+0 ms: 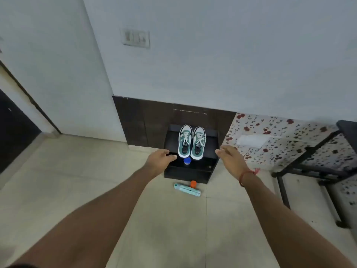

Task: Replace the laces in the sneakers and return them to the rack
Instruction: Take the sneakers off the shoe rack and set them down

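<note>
Two green and white sneakers, the left sneaker (184, 141) and the right sneaker (198, 143), stand side by side on top of a small black rack (211, 149) against the wall, white laces threaded through both. My left hand (161, 156) reaches toward the rack's left edge with fingers extended and holds nothing. My right hand (229, 155) stretches toward the rack's right edge, fingers relaxed and empty. Neither hand touches the sneakers.
A blue-capped bottle (187, 161) sits on the rack's lower shelf. On the floor before the rack lie a light teal tool (187, 189) and an orange-capped item (193, 183). A bed with a flowered sheet (270, 140) and dark frame (309, 165) stands to the right.
</note>
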